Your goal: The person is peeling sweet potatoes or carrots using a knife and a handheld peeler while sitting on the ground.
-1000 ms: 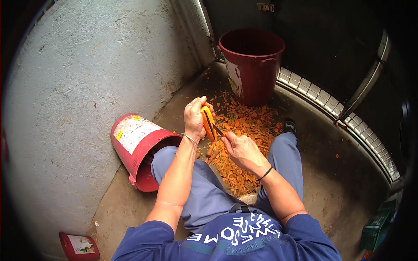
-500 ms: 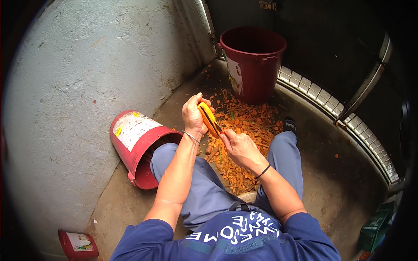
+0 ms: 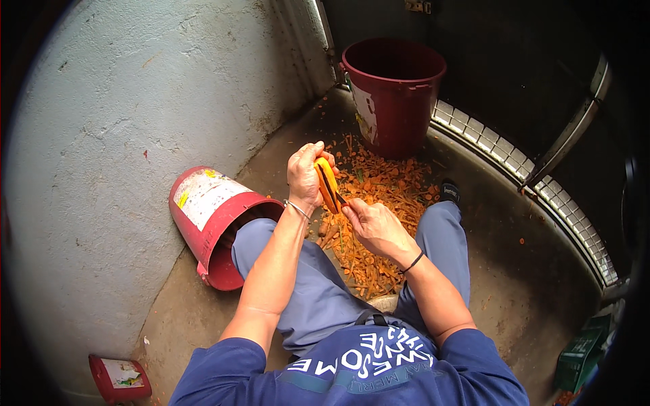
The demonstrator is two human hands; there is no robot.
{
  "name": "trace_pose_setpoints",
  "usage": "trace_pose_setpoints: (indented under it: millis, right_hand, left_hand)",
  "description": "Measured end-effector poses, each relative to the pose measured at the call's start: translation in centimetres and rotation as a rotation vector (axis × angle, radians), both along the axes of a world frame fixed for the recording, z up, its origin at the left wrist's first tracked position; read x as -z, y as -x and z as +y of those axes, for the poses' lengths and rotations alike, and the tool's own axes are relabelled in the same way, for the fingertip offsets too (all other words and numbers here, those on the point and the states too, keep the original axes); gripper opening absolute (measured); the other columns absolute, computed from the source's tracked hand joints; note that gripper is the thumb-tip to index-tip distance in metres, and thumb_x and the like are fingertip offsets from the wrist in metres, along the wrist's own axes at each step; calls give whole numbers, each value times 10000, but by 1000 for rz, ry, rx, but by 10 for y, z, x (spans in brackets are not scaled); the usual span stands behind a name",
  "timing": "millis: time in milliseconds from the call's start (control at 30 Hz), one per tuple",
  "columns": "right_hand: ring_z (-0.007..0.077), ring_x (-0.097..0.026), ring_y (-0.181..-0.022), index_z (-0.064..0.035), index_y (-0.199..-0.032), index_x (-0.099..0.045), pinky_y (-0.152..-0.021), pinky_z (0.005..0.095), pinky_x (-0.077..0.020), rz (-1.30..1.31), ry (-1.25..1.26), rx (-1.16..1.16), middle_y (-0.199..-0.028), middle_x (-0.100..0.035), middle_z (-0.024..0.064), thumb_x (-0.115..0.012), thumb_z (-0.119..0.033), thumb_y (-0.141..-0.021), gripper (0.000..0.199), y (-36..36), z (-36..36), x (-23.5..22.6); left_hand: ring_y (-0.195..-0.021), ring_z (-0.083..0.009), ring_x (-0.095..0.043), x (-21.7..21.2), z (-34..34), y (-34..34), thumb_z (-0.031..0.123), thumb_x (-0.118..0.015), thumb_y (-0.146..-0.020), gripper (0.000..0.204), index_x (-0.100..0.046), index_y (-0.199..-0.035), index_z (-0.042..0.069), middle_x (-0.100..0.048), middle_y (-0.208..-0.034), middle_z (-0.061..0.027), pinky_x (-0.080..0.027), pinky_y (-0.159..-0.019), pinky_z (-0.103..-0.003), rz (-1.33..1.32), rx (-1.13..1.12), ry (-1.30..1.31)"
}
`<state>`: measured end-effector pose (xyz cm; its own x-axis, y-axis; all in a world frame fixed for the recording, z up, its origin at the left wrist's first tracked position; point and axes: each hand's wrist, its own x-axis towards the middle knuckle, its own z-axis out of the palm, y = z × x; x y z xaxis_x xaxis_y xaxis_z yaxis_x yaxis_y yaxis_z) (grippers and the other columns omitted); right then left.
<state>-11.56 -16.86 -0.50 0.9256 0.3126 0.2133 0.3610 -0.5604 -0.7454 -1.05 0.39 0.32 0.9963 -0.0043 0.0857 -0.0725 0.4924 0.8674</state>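
Observation:
Held up in front of me is a peeled orange carrot (image 3: 320, 177), with my left hand (image 3: 302, 176) closed around its upper part. My right hand (image 3: 374, 227) is closed on the handle of a slim dark knife (image 3: 340, 198). Its blade appears to lie along the carrot; the hand covers most of the handle. Beneath both hands a heap of carrot peelings and pieces (image 3: 379, 203) covers the floor between my legs. A few unpeeled carrots (image 3: 330, 233) lie at the heap's left side.
A tall dark red bucket (image 3: 413, 111) stands upright behind the heap. Another red bucket (image 3: 189, 230) lies on its side by my left leg, against the grey wall (image 3: 156, 101). A small red container (image 3: 122, 380) is at lower left, a green crate (image 3: 579, 355) at lower right.
The carrot has turned slightly more upright, and my left hand has tilted with it. My right hand stays at its lower end, with little shift.

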Motion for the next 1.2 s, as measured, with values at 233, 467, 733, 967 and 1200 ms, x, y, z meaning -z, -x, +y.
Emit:
trace_pose_setpoints:
  millis: [233, 467, 733, 967, 1200]
  right_hand:
    - [465, -672, -728, -25, -984, -583, -668, 573, -523, -83, 24, 23, -725, -658, 243, -535, -246, -1074, 243, 4, 1, 2]
    - [455, -676, -680, -22, -977, -568, -627, 577, -530, -142, 93, 70, -694, -659, 231, -535, -256, -1077, 256, 5, 5, 4]
    - [447, -678, -677, -22, -973, -566, -623, 574, -523, -116, 107, 55, -686, -650, 231, -531, -262, -1082, 267, 0, 3, 6]
    - [439, -676, -671, -30, -966, -559, -612, 556, -522, -155, 125, 39, -690, -650, 226, -537, -263, -1081, 261, 1, 2, 9]
    - [436, -671, -665, -37, -948, -560, -611, 545, -520, -175, 95, 43, -688, -648, 219, -539, -268, -1082, 268, -3, 2, 12]
  left_hand:
    - [-578, -159, -658, -4, 7, -4, 191, -687, -992, 235, -601, -813, 66, -672, -719, -83, -563, -564, -288, -179, 48, -241]
    - [-525, -155, -634, 2, 0, -1, 140, -727, -960, 233, -602, -778, 66, -658, -680, -74, -546, -533, -279, -191, -124, -187]
    - [-507, -191, -643, -2, 0, -1, 76, -698, -931, 217, -563, -762, 78, -631, -653, -86, -555, -490, -296, -73, -179, -38]
    - [-512, -198, -642, -5, 1, 0, 67, -693, -926, 200, -561, -776, 70, -631, -661, -94, -564, -497, -306, -95, -126, -8]
    - [-525, -198, -643, -6, 0, 0, 53, -682, -925, 200, -561, -767, 60, -630, -664, -97, -567, -514, -313, -107, -155, 0]
